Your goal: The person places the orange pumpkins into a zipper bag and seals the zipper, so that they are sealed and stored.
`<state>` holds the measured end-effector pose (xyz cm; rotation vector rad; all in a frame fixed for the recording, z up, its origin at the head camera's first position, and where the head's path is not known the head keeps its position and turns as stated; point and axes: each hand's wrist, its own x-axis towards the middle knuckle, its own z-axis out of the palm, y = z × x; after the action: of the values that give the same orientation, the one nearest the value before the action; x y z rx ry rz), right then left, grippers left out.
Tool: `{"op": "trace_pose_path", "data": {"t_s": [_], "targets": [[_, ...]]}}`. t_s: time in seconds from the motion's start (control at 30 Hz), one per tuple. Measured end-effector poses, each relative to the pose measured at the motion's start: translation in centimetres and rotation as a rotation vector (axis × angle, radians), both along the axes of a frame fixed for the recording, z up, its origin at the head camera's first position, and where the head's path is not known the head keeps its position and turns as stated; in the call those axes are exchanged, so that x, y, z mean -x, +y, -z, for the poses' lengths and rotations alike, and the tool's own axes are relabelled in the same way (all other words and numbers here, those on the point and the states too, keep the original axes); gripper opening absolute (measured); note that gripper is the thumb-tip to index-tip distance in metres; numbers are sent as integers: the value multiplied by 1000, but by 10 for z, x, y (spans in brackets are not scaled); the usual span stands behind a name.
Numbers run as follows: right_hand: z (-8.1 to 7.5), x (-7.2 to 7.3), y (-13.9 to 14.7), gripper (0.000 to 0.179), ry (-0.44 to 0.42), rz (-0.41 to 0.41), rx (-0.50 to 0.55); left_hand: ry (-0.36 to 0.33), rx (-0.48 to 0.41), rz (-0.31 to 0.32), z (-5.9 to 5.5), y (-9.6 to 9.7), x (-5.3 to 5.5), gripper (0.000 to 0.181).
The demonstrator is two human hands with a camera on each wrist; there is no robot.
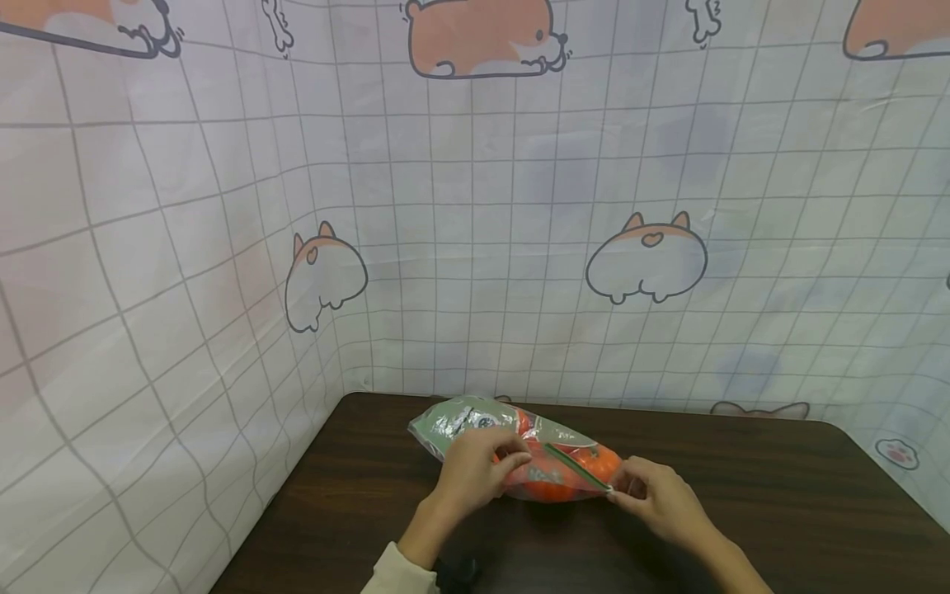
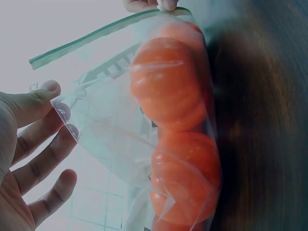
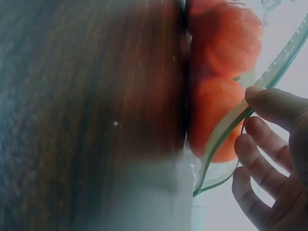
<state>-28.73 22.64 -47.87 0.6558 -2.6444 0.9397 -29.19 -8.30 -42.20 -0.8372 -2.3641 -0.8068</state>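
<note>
A clear zip bag [image 1: 475, 417] with a green closure strip [image 1: 575, 466] lies on the dark table. Inside are several orange, ribbed round things [image 2: 168, 82] that look like small pumpkins. My left hand [image 1: 478, 466] pinches the edge of the bag's clear film between thumb and fingers, as the left wrist view shows. At the strip's right end, my right hand [image 1: 656, 495] pinches the white slider [image 1: 609, 488] of the zip. In the right wrist view its thumb presses on the strip and the two green edges stand apart below.
The dark wood-grain table [image 1: 742, 487] runs on to the right of the bag. Behind and at the left hangs a white gridded cloth [image 1: 475, 247] with cartoon dogs. A dark object [image 1: 456, 573] shows below the left wrist.
</note>
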Motion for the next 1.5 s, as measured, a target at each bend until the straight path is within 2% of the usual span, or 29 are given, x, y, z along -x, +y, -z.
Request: {"op": "trace_pose_path", "data": {"t_s": [0.3,0.57,0.97,1.5], "targets": [[1,2,2,14,-15,12,-5,0,-9,-4,-2,-3,1,6],[1,3,3,14,-23,21,-7,-29,-7,-21,-2,-5,3,11],[3,6,7,15,-24,43,-25,-22,-15,-35,-3,-7,2,15],[4,7,11,14,-34,79,-35,10,-38,-25,-3,-9,3,8]]}}
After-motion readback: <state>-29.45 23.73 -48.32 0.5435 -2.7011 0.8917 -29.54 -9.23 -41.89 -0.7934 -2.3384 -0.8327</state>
